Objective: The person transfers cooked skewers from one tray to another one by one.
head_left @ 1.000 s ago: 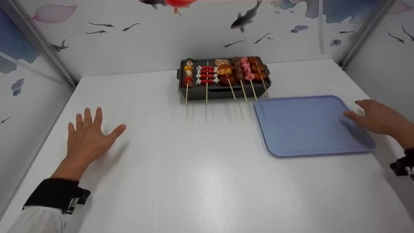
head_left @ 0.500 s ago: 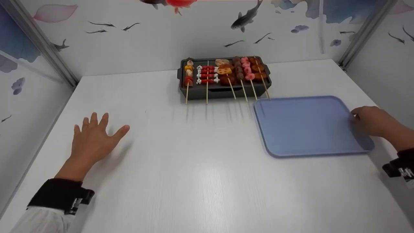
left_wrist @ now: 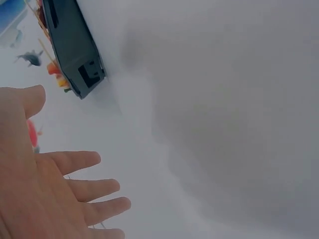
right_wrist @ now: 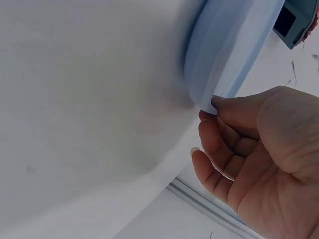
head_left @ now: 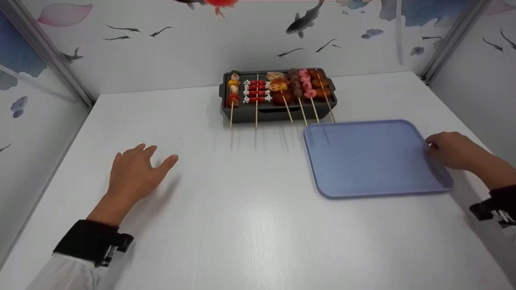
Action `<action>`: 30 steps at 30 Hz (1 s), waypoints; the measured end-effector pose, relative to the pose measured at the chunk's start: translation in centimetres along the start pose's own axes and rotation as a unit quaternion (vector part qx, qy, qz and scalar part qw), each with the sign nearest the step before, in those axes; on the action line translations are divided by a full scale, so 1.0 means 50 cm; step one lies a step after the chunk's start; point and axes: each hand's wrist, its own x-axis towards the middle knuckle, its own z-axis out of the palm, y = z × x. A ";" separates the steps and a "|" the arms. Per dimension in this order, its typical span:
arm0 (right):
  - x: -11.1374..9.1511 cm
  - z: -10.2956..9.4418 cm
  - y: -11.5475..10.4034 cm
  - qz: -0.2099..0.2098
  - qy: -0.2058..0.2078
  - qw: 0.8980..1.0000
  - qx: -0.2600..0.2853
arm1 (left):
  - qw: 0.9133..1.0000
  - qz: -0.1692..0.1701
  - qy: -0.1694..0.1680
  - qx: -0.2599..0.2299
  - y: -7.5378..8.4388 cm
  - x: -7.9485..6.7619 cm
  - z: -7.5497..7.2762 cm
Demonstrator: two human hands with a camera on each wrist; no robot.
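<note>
A blue rectangular tray [head_left: 371, 161] lies at the right of the white table. My right hand [head_left: 455, 151] pinches its right rim between thumb and curled fingers; the right wrist view shows the thumb [right_wrist: 239, 112] on the tray's edge [right_wrist: 224, 55]. My left hand [head_left: 135, 171] hovers over the left part of the table, holding nothing, its fingers spread. In the left wrist view the palm of the left hand [left_wrist: 45, 184] and its straight fingers show, apart from the dark grill.
A black toy grill [head_left: 254, 116] stands against the back wall, bearing several skewers [head_left: 256, 92] whose sticks overhang its front. The tray's far left corner sits close by the rightmost stick ends. Patterned walls [head_left: 193, 52] enclose the table's back and sides.
My right hand has come down to the tray's right rim and gripped it. The tray has shifted a little left with it. My left hand has moved right, toward the middle.
</note>
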 end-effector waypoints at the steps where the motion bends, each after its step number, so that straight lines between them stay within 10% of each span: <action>1: 0.001 0.001 -0.005 -0.003 -0.001 1.000 0.002 | 1.000 0.002 0.005 -0.005 0.005 0.000 0.002; 14: 0.008 0.014 -0.070 -0.023 0.000 1.000 0.013 | 0.989 -0.030 -0.015 -0.147 0.073 0.011 0.039; 30: 0.020 0.026 -0.153 -0.048 -0.001 0.998 0.046 | 0.974 -0.016 -0.081 -0.210 0.166 0.012 0.074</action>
